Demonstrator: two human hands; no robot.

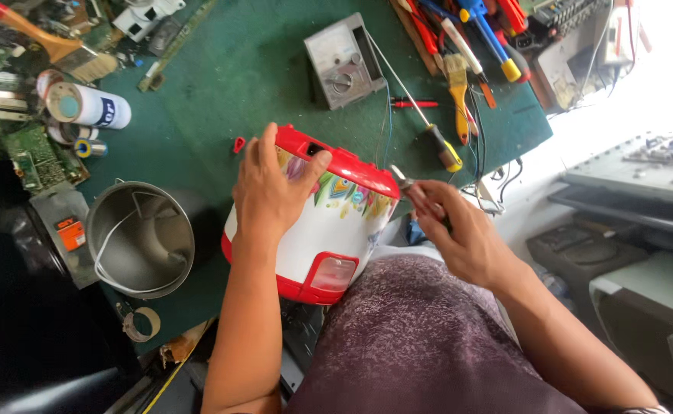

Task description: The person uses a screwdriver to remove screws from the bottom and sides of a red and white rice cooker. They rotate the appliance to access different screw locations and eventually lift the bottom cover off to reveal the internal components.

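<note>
Far left on the green desk (pixel 221 84): a circuit board (pixel 36 157), a white spray can (pixel 91 106) lying on its side, a wide paintbrush (pixel 60 47) above it. Next over, a bare metal inner pot (pixel 141 239) stands open side up, a tape roll (pixel 141 323) just below it near the desk edge. Centre: a red and white rice cooker (pixel 329 230) with a flower print, tipped on its side, resting partly on the desk edge and partly against the person's lap in purple cloth (pixel 421 337). Left hand (pixel 271 192) lies flat on top of the cooker body, grip spread wide, fingers draped over the red rim, steadying it rather than pinching. A small red bit (pixel 238 144) sits on the desk just left of that hand. Behind the cooker, an analog meter (pixel 344 61) with thin wires running down toward the cooker. Right of the cooker, the right hand (pixel 463 238) has its grip pressed together around a small metal tool (pixel 402 180), tip poking out toward the cooker's rim; kind of tool unclear. Above it a yellow-handled screwdriver (pixel 436 138), a small yellow brush (pixel 459 88), a heap of pliers and screwdrivers (pixel 490 31). Far right, grey equipment cases (pixel 635 184) off the desk.
</note>
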